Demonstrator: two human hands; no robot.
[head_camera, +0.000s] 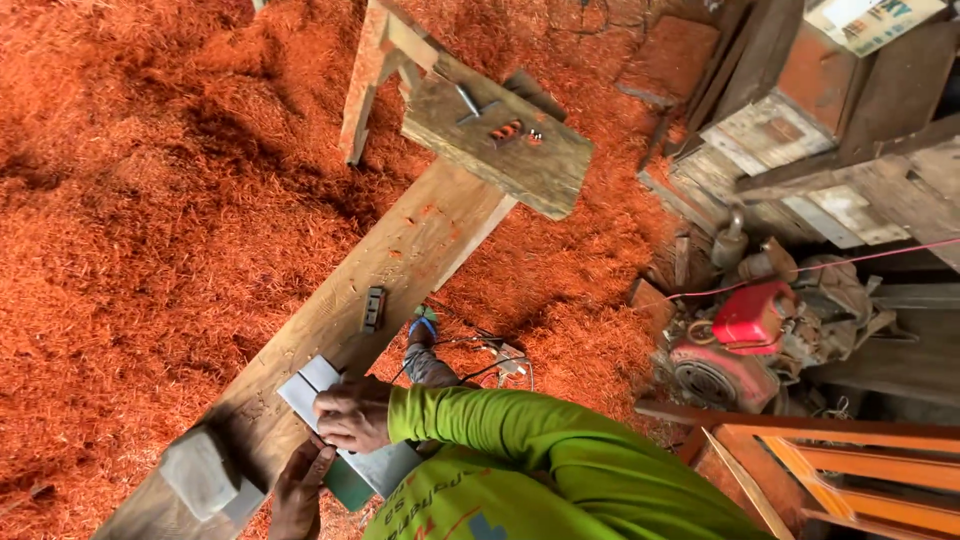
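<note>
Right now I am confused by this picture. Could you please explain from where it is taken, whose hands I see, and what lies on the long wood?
The camera sits on a person's head and looks down, so the green sleeves belong to them. A long wooden plank runs across a floor of red wood shavings. The right hand presses a flat grey sheet onto the plank; the left hand rests at the plank's edge just below. A grey block and a small dark object also lie on the plank. A red engine stands at the right.
</note>
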